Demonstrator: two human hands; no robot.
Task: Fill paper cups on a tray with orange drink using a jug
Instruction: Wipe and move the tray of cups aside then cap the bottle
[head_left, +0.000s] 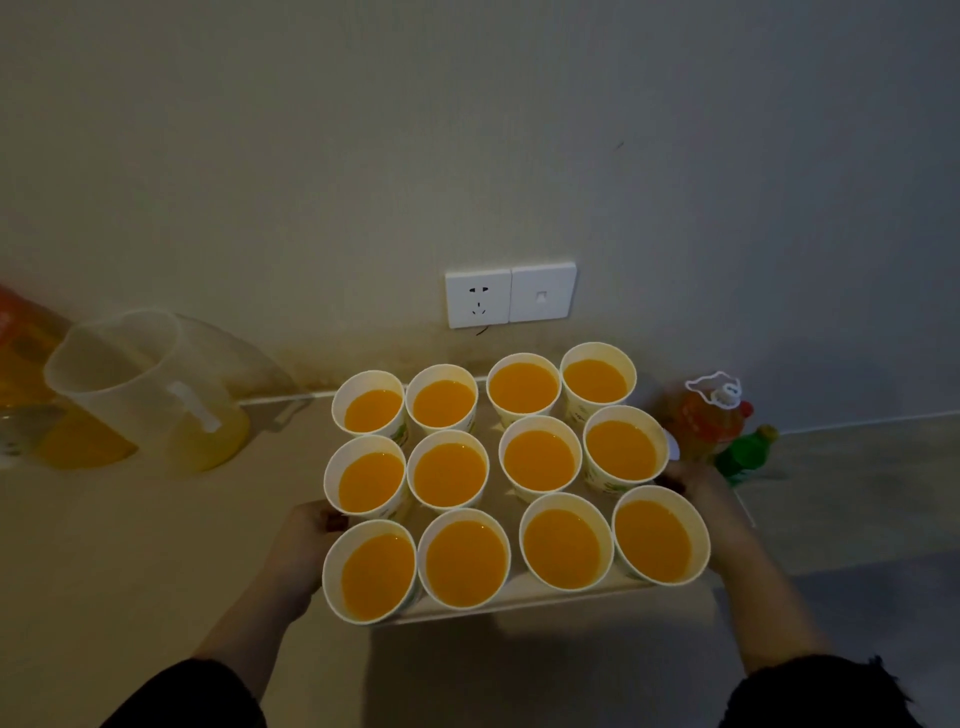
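Dim room, pale wall up ahead with a socket (478, 300) and a switch (543, 293) side by side, and a beige desk (130, 561) running beneath it. Between the two hands sits the tray (545, 595), and it is packed: twelve cups (464, 517) in three rows of four, rims nearly touching, every one holding orange drink (465, 564) to well up the wall.

The left hand (306, 551) is on the tray's left edge, fingers curled under and round the rim, thumb lying on top beside the near-left cup. The right hand (701, 501) mirrors it on the right edge, fingers wrapped round the rim, thumb tucked in between the two nearest right-hand cups. Both grips look firm. Dark sleeves (197, 696) show at the wrists below. A shadow falls on the desk under the tray's near edge; whether the tray is resting or lifted clear, I cannot tell.

Out beyond the left hand, well apart from the tray, stands the jug (145, 384), clear plastic, upright, a little drink left in the bottom. Just past the right hand, close against the tray's far-right corner, an orange bottle (706, 421) and a green bottle (748, 452) stand together.
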